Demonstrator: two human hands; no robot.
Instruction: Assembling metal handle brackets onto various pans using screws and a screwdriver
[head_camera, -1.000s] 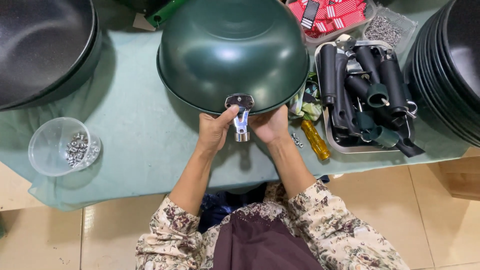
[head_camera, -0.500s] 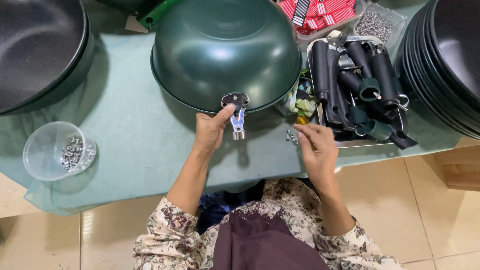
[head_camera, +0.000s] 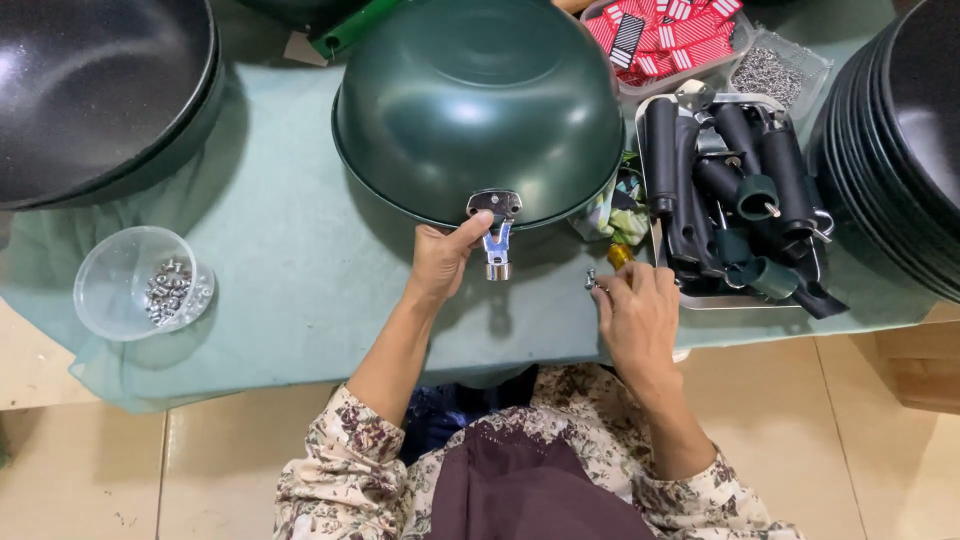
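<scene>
A green wok (head_camera: 478, 105) is laid upside down on the cloth-covered desk (head_camera: 300, 270), its rim turned toward the person. The metal bracket (head_camera: 494, 225) riveted at that rim is pinched by the left hand (head_camera: 440, 262): the thumb is pressed on its top plate, while the curled fingers are tucked beneath and cannot be seen. The right hand (head_camera: 634, 318) is rested on the desk beside a tray (head_camera: 668, 285) of black handles (head_camera: 728, 190), its grip drawn together around a small screw (head_camera: 591, 279) at the fingertips; whether the screw is truly pinched or only touched cannot be told. A yellow tool (head_camera: 620, 256) is mostly hidden behind that hand. A clear cup (head_camera: 140, 284) of small metal parts is set well apart to the left. Dark pans (head_camera: 95, 90) are cut off by both picture edges.
</scene>
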